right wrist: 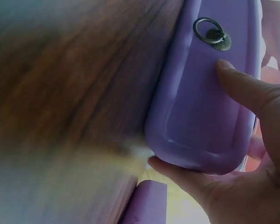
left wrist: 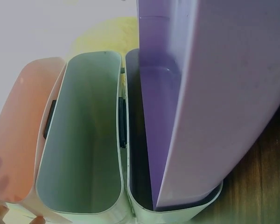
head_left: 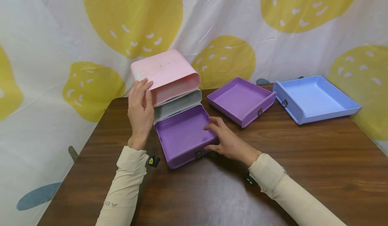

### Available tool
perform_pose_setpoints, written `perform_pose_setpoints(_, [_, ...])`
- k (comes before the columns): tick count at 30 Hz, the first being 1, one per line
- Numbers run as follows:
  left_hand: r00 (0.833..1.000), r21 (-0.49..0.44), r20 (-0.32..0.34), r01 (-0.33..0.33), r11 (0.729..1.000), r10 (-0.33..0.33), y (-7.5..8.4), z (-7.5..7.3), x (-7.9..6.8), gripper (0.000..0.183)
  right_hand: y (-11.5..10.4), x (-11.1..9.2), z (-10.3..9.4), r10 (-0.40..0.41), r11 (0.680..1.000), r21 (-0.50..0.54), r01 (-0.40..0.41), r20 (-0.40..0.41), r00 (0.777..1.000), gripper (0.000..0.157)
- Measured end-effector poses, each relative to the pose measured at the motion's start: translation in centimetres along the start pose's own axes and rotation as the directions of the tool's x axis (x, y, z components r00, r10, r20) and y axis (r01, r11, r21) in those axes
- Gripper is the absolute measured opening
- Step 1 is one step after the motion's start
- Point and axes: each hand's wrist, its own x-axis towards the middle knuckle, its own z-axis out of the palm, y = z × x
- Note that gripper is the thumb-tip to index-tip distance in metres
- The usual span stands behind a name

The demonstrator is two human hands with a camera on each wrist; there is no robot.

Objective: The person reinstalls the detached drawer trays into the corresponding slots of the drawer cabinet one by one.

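Observation:
A stacked desk organizer stands on the table, with a pink top case [head_left: 165, 67] and a grey-green middle case [left wrist: 81, 135] whose fronts show hollow. A purple drawer [head_left: 185, 131] sits partly inside the bottom case [left wrist: 175, 215], most of it sticking out. My right hand [head_left: 228, 140] grips this drawer by its front right corner, thumb on the front face beside the ring pull [right wrist: 209, 31] and fingers along the side. My left hand [head_left: 140, 108] rests its extended fingers on the left edge of the pink case, thumb near the opening.
A second, lighter purple drawer [head_left: 242, 101] lies to the right of the organizer. Farther right is a blue drawer [head_left: 321, 98] with a ring pull on its front. Behind the wooden table [head_left: 303, 165] hangs a white cloth [head_left: 212, 17] with yellow fruit prints.

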Motion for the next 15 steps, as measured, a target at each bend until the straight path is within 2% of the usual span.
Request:
perform_pose_setpoints(3, [1.0, -0.005, -0.007, 0.001, 1.0, -0.002, -0.02, -0.01, -0.05, 0.03, -0.02, 0.11, -0.03, 0.014, 1.0, 0.013, -0.013, -0.012, 1.0, 0.062])
perform_pose_setpoints(11, [1.0, 0.003, 0.004, 0.009, 1.0, -0.009, 0.04, 0.16, -0.02, 0.03, 0.26, 0.01, -0.14, 0.13, 0.991, -0.009, -0.13, -0.005, 0.992, 0.091])
perform_pose_setpoints(15, [1.0, 0.0, 0.002, 0.011, 1.0, -0.011, -0.05, -0.07, 0.06, 0.03, 0.39, 0.13, -0.01, 0.162, 0.987, 0.005, -0.162, 0.013, 0.987, 0.096])
